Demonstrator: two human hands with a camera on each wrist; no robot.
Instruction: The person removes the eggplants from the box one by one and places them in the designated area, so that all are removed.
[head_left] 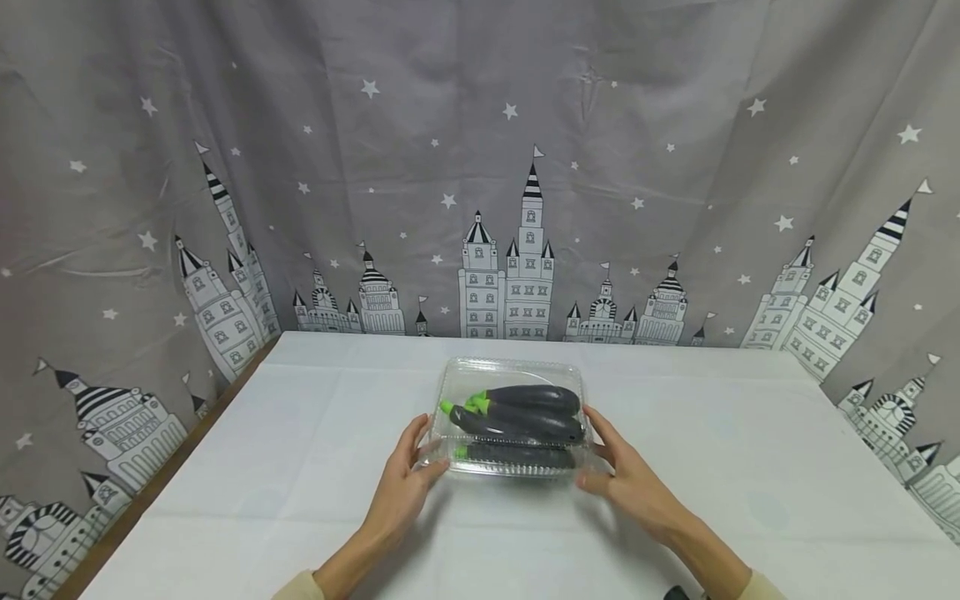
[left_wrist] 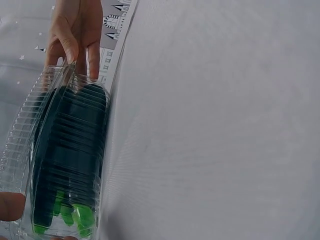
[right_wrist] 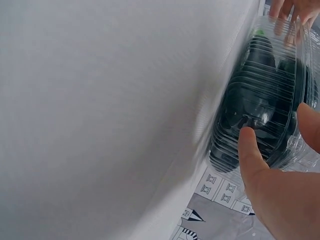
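A clear, ribbed plastic clamshell box [head_left: 459, 379] is held between both hands over the middle of the white table. Through its lid show several dark eggplants [head_left: 534, 398] with bright green stems, lying crosswise. My left hand [head_left: 405, 487] grips the box's left side, thumb at the near corner and fingers along the side. On the opposite side my right hand [head_left: 630, 479] holds it, the thumb near the front corner. In the right wrist view one straight finger [right_wrist: 250, 152] lies along the ribbed wall, with the thumb [right_wrist: 309, 125] over the rim seam.
A white cloth [head_left: 300, 433] covers the table, whose brown wooden edge [head_left: 172, 454] shows at left. Behind and on both sides hangs a grey curtain [head_left: 420, 108] printed with castles and stars. Near the right forearm, a small dark object [head_left: 676, 592] shows at the bottom.
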